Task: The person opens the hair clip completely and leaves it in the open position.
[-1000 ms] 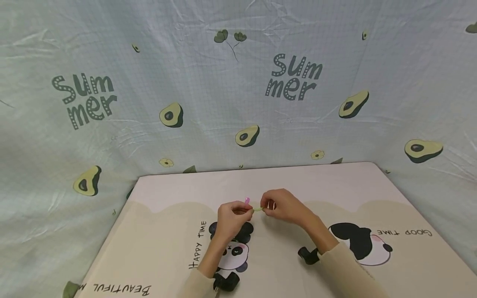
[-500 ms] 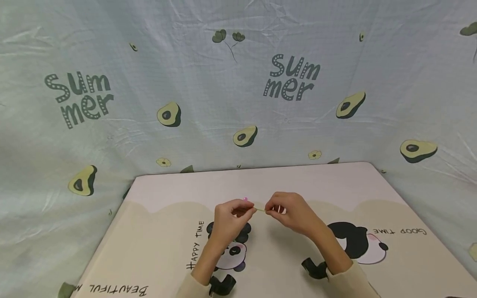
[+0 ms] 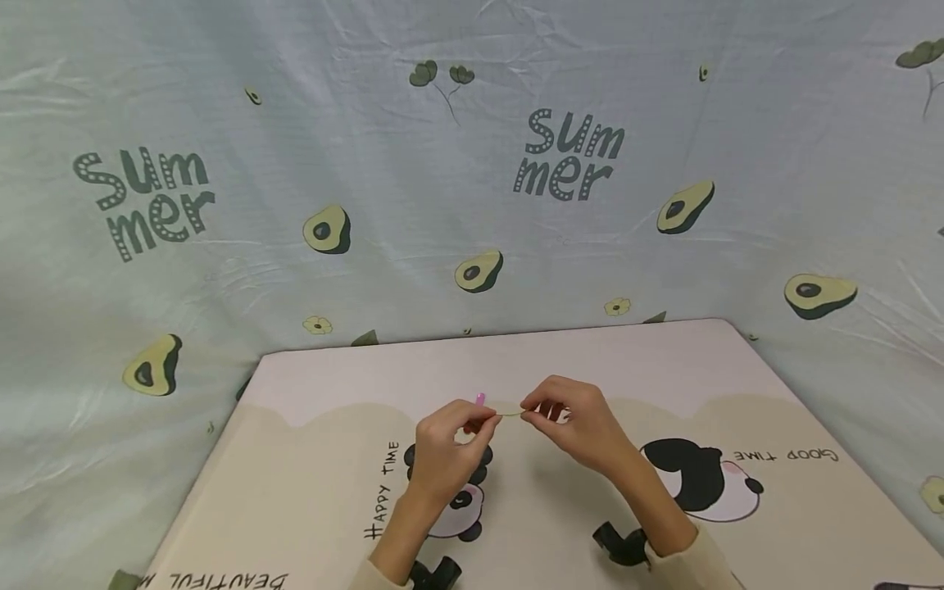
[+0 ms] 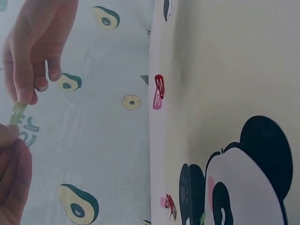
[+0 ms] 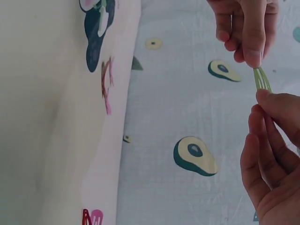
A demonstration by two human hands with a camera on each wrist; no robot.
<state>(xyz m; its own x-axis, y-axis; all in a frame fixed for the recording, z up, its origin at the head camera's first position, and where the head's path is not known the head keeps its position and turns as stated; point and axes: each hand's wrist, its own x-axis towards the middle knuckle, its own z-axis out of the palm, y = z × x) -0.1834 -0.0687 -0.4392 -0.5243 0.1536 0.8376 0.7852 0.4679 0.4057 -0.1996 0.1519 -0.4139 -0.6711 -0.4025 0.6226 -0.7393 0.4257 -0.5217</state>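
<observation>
- Above the worktop (image 3: 310, 475), between your two hands, a slim green clip (image 5: 261, 79) hangs in the air; in the head view it shows as little more than a thin line.
- Your left hand (image 3: 445, 449) has its grip pinched on one end of the green clip, thumb against fingertips.
- Your right hand (image 3: 580, 422) pinches the other end the same way, so neither grip is released.
- Compared with a second ago, your right hand sits slightly farther from your left, and the green clip looks thinner from the head, where more of its flat side showed.
- That suggests, as a judgement, that you are adjusting the clip in hand: it is neither set down nor left to one grip. Whether it is being turned or bent, you cannot tell from these views.
- On the worktop, just beyond your left hand, lies a pink item (image 3: 480, 399).
- Farther to your right, the left wrist view shows a red clip (image 4: 160, 86) against a pink clip (image 4: 157, 101), near the edge by the printed cloth (image 4: 108, 150).
</observation>
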